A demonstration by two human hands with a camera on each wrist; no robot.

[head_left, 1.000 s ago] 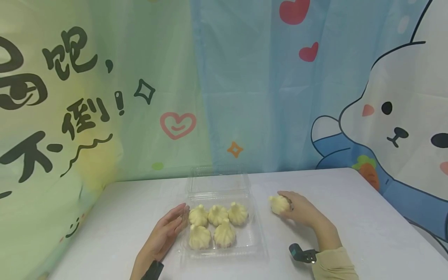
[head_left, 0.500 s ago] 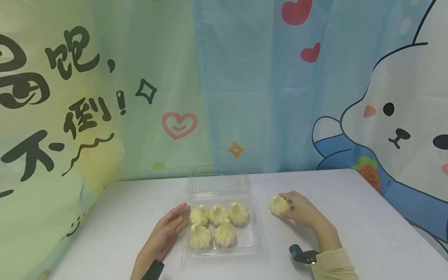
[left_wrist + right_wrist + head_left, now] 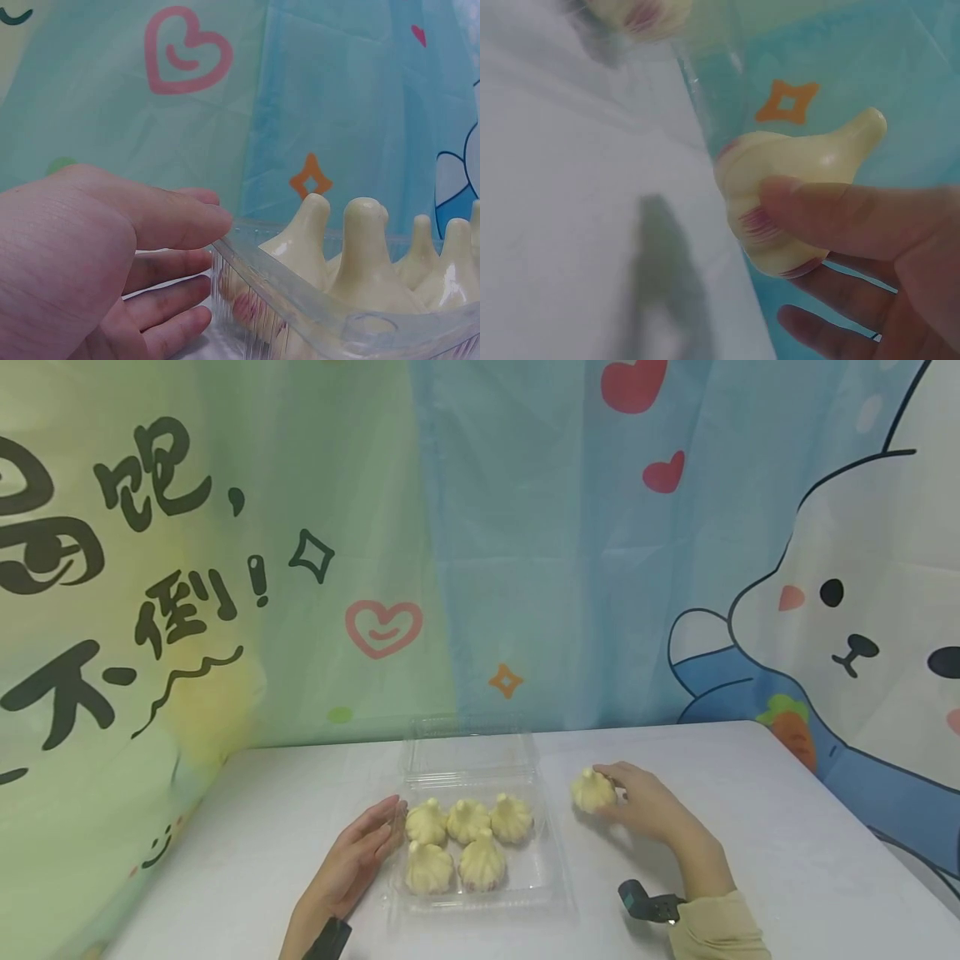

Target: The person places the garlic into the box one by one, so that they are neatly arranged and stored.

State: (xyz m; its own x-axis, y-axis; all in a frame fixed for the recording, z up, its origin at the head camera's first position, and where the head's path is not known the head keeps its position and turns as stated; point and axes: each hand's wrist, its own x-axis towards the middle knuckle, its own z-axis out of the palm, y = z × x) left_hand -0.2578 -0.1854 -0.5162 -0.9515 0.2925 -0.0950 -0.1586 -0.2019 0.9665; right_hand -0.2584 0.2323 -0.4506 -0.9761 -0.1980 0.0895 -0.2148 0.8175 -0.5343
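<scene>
My right hand (image 3: pixel 647 806) pinches a pale garlic bulb (image 3: pixel 590 792) to the right of an open clear plastic box (image 3: pixel 525 870). In the right wrist view, the thumb (image 3: pixel 832 214) lies across the bulb's side and the stem points up and to the right; purple streaks mark its skin. The bulb seems slightly off the table. Several similar garlic bulbs (image 3: pixel 468 821) sit in the box, three along the back and two in front. My left hand (image 3: pixel 362 853) rests against the box's left wall, its fingers fairly straight, the thumb (image 3: pixel 180 217) at the rim.
The box's clear lid (image 3: pixel 468 753) is folded back behind it. A white table (image 3: pixel 247 843) lies under everything, and a printed curtain (image 3: pixel 510 568) hangs right behind. Dark wrist cameras are strapped to both wrists, the right one (image 3: pixel 647 903) sticking out over the table.
My right hand has shifted the garlic bulb a little up and to the left in the head view. The left hand, the box and its bulbs have stayed put.
</scene>
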